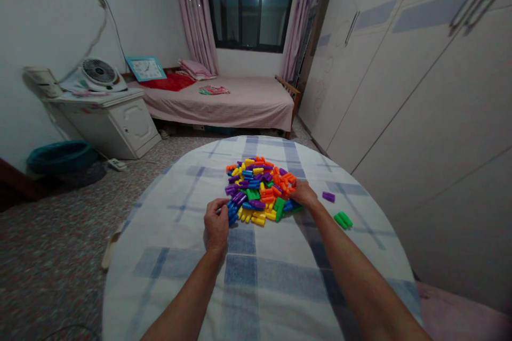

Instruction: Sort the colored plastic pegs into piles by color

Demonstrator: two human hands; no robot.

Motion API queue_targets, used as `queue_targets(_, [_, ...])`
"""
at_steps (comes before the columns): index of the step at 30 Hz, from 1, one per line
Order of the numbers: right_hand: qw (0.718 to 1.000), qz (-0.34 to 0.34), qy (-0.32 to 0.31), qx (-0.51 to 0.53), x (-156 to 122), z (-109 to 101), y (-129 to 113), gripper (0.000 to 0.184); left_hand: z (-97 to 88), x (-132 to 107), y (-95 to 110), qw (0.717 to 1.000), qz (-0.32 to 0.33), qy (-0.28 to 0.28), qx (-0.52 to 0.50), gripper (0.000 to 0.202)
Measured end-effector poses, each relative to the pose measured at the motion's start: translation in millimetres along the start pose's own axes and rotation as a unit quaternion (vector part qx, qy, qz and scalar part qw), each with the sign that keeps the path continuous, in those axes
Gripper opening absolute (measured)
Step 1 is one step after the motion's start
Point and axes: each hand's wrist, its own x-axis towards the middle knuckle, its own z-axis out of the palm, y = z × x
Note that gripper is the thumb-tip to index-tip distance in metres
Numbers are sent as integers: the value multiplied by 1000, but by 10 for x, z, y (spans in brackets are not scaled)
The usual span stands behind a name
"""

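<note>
Stubby plastic blocks (260, 191) heaped in mixed bright colours.

Live at the tabletop: the left hand (216, 225) is covering the near edge of the pile of plastic pegs (259, 192), the right hand (304, 193) masks its right side, lower pieces are buried, and beyond the pile, the clock (146, 68) is too small to read!

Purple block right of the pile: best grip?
Pinch the purple block across its long sides, coming from above: it lies flat and alone on the tablecloth, so both sides look free. The right hand is nearest, just left of it.
</note>
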Motion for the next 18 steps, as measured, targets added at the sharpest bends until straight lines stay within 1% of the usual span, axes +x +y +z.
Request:
queue_targets(2, [999, 26, -18, -18, -77, 10, -29, 51, 1, -1, 3, 1000, 5, 1, -2, 24])
queue_targets(4, [999, 24, -14, -35, -154, 9, -35, 44, 3, -2, 4, 1000, 8, 3, -4, 23])
queue_targets(5, [999, 14, 0, -42, -179, -4, -24, 38, 5, -1, 3, 1000, 10, 3, -4, 23])
queue_targets(6, [998, 7, 21, -50, -190, -26, -1, 33, 7, -1, 3, 1000, 11, 3, -3, 23])
queue_targets(8, [994, 10, 77, -73, -157, -99, 76, 29, 10, -2, 4, 1000, 11, 2, 0, 23])
queue_targets(10, [985, 29, 135, -100, -59, -185, 194, 29, 10, -3, 8, 1000, 9, 0, 3, 22])
queue_targets(12, [977, 55, 168, -117, 69, -245, 341, 29, 8, -5, 11, 1000, 11, -2, 5, 22])
queue_targets(14, [977, 73, 158, -122, 178, -250, 498, 27, 5, -5, 12, 1000, 14, -2, 7, 22])
queue_targets(18, [988, 56, 91, -110, 276, -152, 748, 26, 1, -5, 13, 1000, 17, -6, 9, 22])
